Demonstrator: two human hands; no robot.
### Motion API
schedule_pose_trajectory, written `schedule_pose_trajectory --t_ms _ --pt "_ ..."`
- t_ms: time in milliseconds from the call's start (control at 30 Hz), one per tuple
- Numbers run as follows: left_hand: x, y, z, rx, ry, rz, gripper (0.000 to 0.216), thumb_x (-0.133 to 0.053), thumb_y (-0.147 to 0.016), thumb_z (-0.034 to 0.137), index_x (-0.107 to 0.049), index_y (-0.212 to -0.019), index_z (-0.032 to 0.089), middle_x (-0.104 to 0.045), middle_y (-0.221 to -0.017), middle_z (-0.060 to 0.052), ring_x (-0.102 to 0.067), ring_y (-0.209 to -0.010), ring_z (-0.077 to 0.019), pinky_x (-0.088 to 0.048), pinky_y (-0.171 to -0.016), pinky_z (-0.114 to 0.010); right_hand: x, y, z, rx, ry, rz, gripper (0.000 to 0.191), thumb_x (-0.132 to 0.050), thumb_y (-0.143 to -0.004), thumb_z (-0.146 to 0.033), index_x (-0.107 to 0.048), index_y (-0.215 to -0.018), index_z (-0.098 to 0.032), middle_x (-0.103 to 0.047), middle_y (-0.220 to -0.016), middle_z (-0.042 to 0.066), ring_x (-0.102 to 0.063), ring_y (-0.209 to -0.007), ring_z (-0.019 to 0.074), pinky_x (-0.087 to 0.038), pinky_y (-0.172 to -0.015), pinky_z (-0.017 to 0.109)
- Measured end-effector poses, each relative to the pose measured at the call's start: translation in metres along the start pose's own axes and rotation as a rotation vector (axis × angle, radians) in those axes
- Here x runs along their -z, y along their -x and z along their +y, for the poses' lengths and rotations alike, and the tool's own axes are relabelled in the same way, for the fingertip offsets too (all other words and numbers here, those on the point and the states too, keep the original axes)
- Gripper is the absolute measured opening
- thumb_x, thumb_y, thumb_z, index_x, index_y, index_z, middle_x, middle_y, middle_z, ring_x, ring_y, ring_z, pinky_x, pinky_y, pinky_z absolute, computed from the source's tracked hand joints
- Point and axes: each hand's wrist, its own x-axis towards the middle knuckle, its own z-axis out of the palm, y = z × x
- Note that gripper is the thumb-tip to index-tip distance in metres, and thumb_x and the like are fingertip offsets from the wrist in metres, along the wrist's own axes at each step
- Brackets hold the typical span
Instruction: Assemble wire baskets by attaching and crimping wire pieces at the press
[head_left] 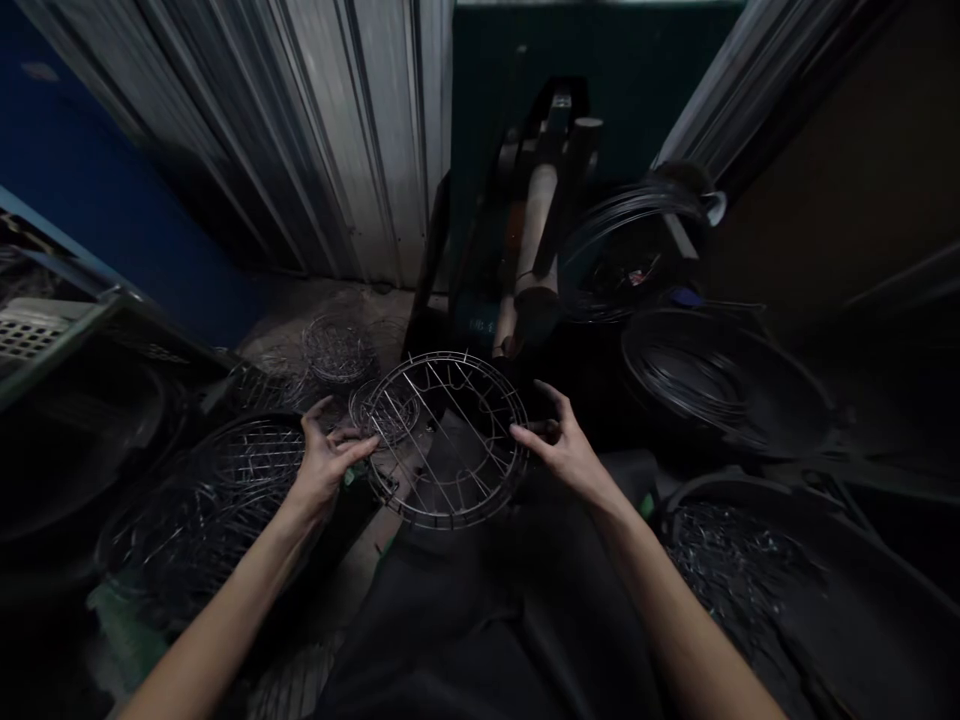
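A round wire rack (450, 519), two rings joined by short wires and crossed by straight rods, is held level over my lap. My left hand (330, 455) pinches its left rim between thumb and fingers. On the opposite rim, the thumb of my right hand (562, 440) presses from above with fingers underneath and the index finger raised. Just beyond the rack stands a machine (536, 230) with thick metal bars pointing toward me.
Similar wire racks lie in a heap (337, 350) on the floor and in a pile (247, 455) at left. At right are a basin with coiled wire (690, 385) and a tub of small metal pieces (735, 560). Corrugated sheeting (337, 130) stands behind.
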Motion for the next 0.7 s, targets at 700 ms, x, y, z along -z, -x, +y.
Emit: schedule_pose_trajectory --t_ms 700 --pt "-0.03 -0.036 0.016 0.014 -0.024 -0.009 0.094 -0.077 -0.058 0.04 -0.021 -0.132 0.025 -0.064 -0.072 0.004 -0.067 -0.073 -0.017 -0.045 -0.075 -0.03 0.015 -0.048 -0.014 0.045 0.026 0.03 0.075 -0.073 -0.065 -0.049 -0.038 -0.127 -0.026 -0.058 -0.096 0.003 -0.058 -0.079 0.0187 -0.052 -0.071 0.036"
